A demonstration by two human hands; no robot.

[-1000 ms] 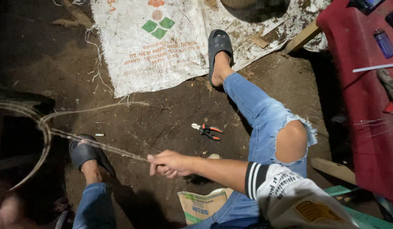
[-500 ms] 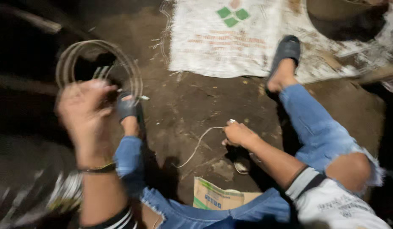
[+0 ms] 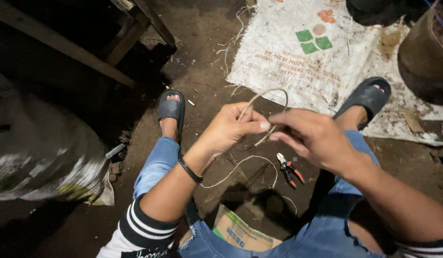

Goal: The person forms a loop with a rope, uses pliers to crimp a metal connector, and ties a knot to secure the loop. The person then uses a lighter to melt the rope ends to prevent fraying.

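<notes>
Pale, thin cord (image 3: 267, 95) arches in a small loop between our two hands, held up above the pliers (image 3: 289, 170), which lie on the dirt floor (image 3: 202, 71). Our left hand (image 3: 233, 126) is closed on the cord, thumb and forefinger pinched on one leg of the loop, just left of and above the pliers. Our right hand (image 3: 317, 136) pinches the other leg with its fingertips together, just above and to the right of the pliers. From the left hand the cord's loose tail drops and curls over the floor, passing just left of the pliers. Those pliers have red and black handles and lie between our two knees in blue jeans. A white woven sack (image 3: 336, 62) is spread flat well beyond the pliers, and our right sandal (image 3: 367, 98) rests on its edge. A cardboard box (image 3: 240, 234) sits near the pliers, on the side closest to us.
</notes>
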